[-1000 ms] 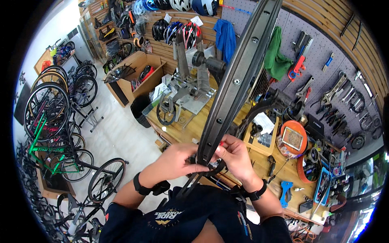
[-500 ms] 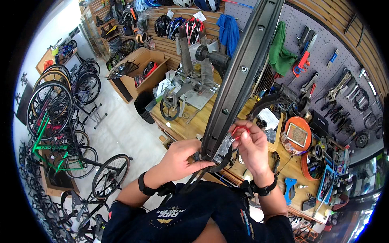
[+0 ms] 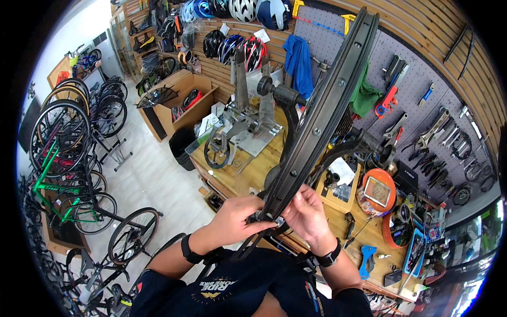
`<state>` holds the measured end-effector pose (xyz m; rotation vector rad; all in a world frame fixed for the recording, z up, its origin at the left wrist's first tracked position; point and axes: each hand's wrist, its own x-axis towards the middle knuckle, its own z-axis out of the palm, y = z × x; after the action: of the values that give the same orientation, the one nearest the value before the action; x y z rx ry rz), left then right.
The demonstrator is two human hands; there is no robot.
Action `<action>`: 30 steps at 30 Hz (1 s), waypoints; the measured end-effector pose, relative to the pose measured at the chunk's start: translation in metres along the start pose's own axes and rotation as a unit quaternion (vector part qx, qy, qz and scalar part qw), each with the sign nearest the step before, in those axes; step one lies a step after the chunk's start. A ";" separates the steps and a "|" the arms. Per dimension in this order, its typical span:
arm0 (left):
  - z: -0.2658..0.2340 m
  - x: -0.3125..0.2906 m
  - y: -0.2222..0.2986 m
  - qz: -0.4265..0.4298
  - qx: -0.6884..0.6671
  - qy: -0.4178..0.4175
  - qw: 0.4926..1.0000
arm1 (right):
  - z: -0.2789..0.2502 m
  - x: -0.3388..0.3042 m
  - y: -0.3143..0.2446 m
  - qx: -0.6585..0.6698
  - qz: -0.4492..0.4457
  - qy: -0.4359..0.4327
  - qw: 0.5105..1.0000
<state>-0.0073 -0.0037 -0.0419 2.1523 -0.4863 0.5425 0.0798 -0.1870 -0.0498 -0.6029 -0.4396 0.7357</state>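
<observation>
A bare dark bicycle wheel rim (image 3: 317, 131) stands tilted in front of me, with small metal eyelets along its outer face. The dark arms of a wheel stand (image 3: 346, 143) flank it. At its lower end my left hand (image 3: 238, 219) is closed, fingers at its left side and thumb across its near end. A small shiny piece (image 3: 278, 222) shows by that thumb. My right hand (image 3: 309, 219) is on the rim's right side, fingers bent together. Its fingertips are partly hidden by the rim, so I cannot make out what they hold.
Behind the rim, a metal jig (image 3: 253, 127) stands on the wooden workbench (image 3: 245, 177). To the right are an orange bowl (image 3: 364, 195), a blue tray (image 3: 415, 248) and a blue tool (image 3: 367, 259). Pegboard tools hang behind. Several bicycles (image 3: 58, 190) stand left, near a cardboard box (image 3: 169, 127).
My right hand has moved left and down against the rim; the red tool it held no longer shows. My left hand stays at the rim's lower end. The view has shifted, showing the rim's top.
</observation>
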 end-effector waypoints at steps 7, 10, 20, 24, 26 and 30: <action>0.001 -0.001 -0.003 -0.002 -0.005 -0.016 1.000 | -0.023 0.004 0.000 -0.016 0.041 -0.052 0.998; 0.000 0.001 -0.004 -0.010 -0.013 -0.035 0.999 | -0.018 0.004 0.001 -0.044 0.067 -0.011 0.997; 0.006 -0.004 -0.016 -0.039 -0.029 -0.043 0.998 | -0.036 0.000 0.018 -0.011 0.043 -0.035 0.998; 0.007 -0.003 -0.016 -0.035 -0.033 -0.037 0.998 | -0.043 0.003 0.016 0.024 0.061 -0.070 0.995; 0.007 -0.002 -0.015 -0.036 -0.035 -0.038 0.998 | -0.044 0.002 0.018 0.005 0.060 -0.059 0.996; 0.009 -0.002 -0.016 -0.037 -0.049 -0.034 0.998 | -0.038 0.004 0.014 -0.004 0.053 -0.085 0.995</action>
<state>0.0013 -0.0013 -0.0578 2.0918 -0.4594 0.3969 0.0969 -0.1893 -0.0868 -0.5758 -0.5708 0.8918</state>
